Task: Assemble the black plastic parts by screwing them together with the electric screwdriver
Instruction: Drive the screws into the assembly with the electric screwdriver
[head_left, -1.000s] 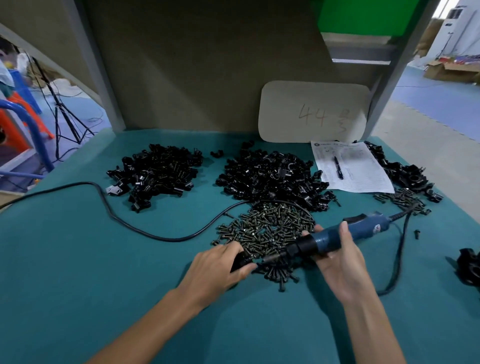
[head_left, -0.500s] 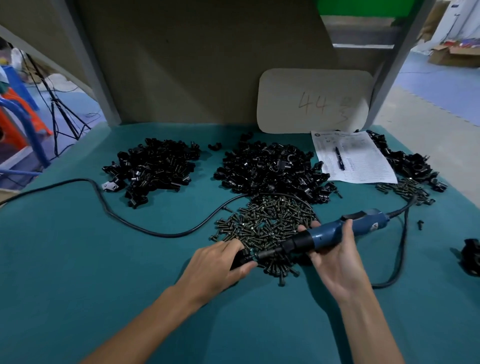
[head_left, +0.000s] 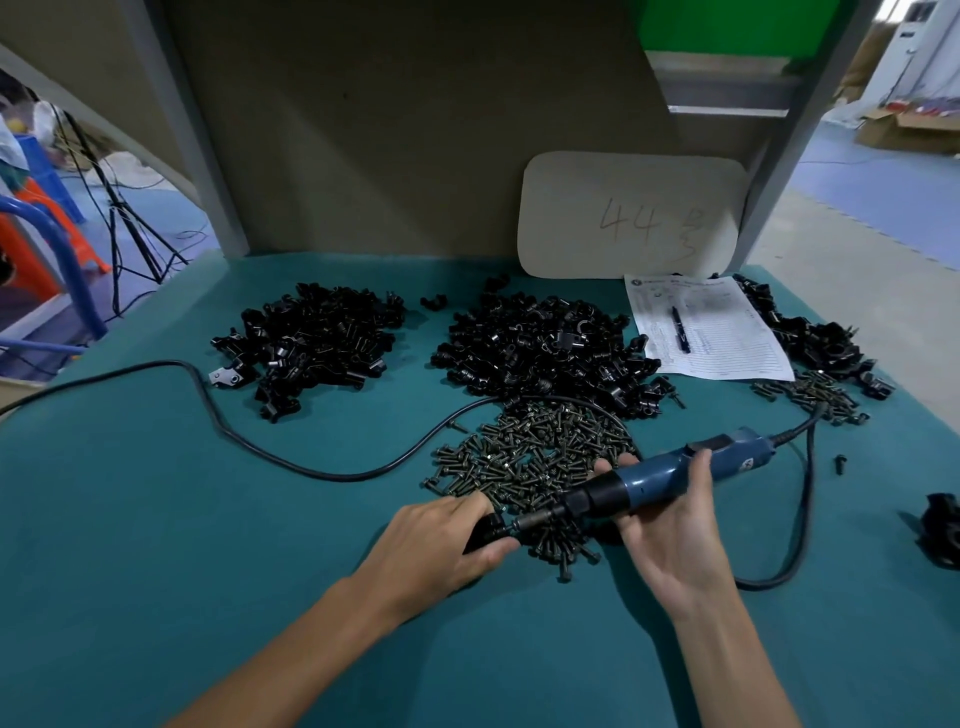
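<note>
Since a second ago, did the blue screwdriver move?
No. The electric screwdriver still has its tip at the near edge of the screw pile, on the black plastic part in the left hand.

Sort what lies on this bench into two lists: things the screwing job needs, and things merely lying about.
For the job:
- electric screwdriver, gripped by the right hand
- black part, held in the left hand
- screw pile
- heaps of black parts

Lying about:
- paper sheet
- pen on that sheet
- board marked 44
</note>
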